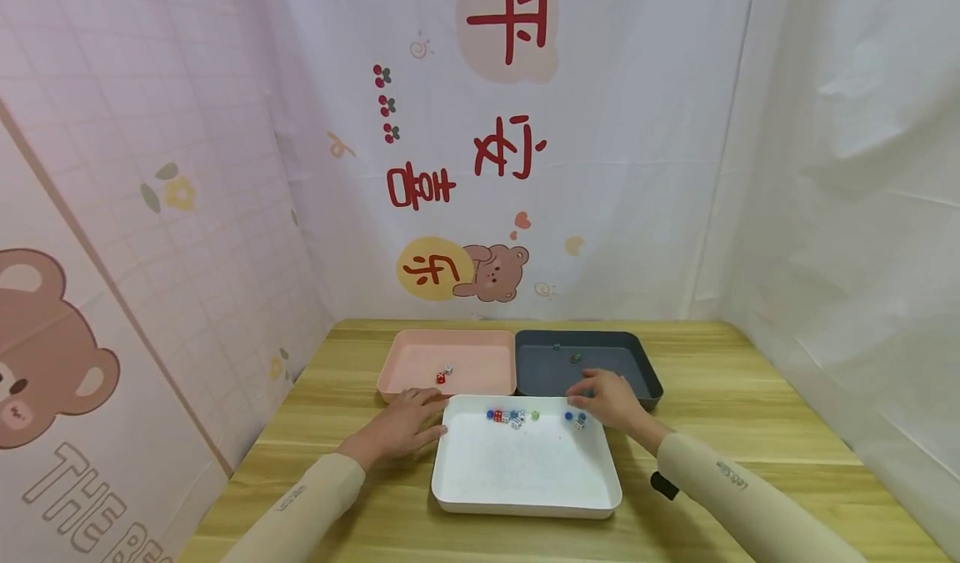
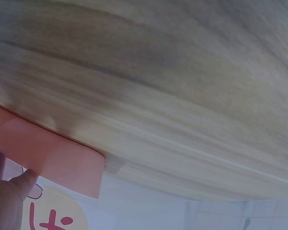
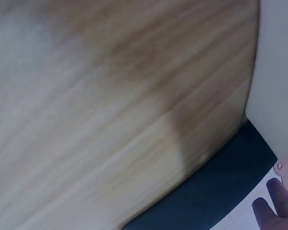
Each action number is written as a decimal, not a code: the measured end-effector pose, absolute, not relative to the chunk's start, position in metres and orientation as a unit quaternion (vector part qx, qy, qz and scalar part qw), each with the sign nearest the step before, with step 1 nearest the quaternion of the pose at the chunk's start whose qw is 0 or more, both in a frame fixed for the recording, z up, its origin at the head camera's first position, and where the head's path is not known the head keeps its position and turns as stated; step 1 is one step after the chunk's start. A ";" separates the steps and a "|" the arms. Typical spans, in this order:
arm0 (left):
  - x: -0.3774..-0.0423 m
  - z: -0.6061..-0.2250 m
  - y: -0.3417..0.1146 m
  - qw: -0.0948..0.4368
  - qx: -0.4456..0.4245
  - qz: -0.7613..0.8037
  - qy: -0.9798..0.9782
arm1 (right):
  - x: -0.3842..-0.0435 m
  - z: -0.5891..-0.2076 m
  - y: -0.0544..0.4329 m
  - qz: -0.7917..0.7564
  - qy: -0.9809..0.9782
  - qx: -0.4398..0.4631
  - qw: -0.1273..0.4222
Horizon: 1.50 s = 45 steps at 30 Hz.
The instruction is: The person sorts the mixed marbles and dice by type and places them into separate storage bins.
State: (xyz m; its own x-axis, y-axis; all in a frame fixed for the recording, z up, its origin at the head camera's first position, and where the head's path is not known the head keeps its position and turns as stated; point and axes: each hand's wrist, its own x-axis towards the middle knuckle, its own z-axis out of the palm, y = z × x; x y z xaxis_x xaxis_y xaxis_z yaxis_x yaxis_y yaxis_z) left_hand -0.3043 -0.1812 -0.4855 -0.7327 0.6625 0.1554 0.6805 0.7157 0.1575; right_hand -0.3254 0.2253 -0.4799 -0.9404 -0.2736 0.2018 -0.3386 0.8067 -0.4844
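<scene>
A white tray [image 1: 525, 471] sits in front of me. Along its far side lie a red die [image 1: 498, 416], several white dice [image 1: 516, 422], a yellow-green bead [image 1: 536, 415] and small blue pieces [image 1: 568, 416]. My left hand [image 1: 401, 425] rests by the tray's far left corner, fingers loosely spread, fingertips right at the rim. Over the far right corner is my right hand [image 1: 611, 398], thumb and forefinger apart, near the dark tray's front wall. Nothing shows between its fingers. In the right wrist view, two fingertips [image 3: 264, 211] extend above the dark tray's wall.
Behind the white tray stand a pink tray [image 1: 420, 346] with a red and a white die, and a dark grey tray [image 1: 615, 350] with small green pieces. A black object [image 1: 663, 485] lies under my right forearm. Printed cloth hangs around the wooden table [image 1: 750, 429].
</scene>
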 end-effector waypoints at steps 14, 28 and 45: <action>-0.305 -0.487 -0.183 0.035 -0.356 -0.097 -0.929 | -0.315 -0.485 0.217 0.186 -0.970 0.148 0.050; -0.306 -0.490 -0.183 0.043 -0.357 -0.088 -0.929 | -0.315 -0.497 0.213 0.144 -0.977 0.148 0.048; -0.306 -0.491 -0.185 0.047 -0.359 -0.092 -0.928 | -0.317 -0.496 0.206 0.177 -0.971 0.150 0.058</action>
State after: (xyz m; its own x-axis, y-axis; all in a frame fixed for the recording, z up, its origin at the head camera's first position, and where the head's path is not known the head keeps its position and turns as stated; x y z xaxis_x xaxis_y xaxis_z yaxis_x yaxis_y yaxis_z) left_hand -0.3064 -0.1846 -0.4912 -0.7379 0.6574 0.1529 0.6746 0.7253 0.1373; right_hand -0.3168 0.2065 -0.4964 -0.9482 -0.2708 0.1661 -0.3119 0.8924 -0.3260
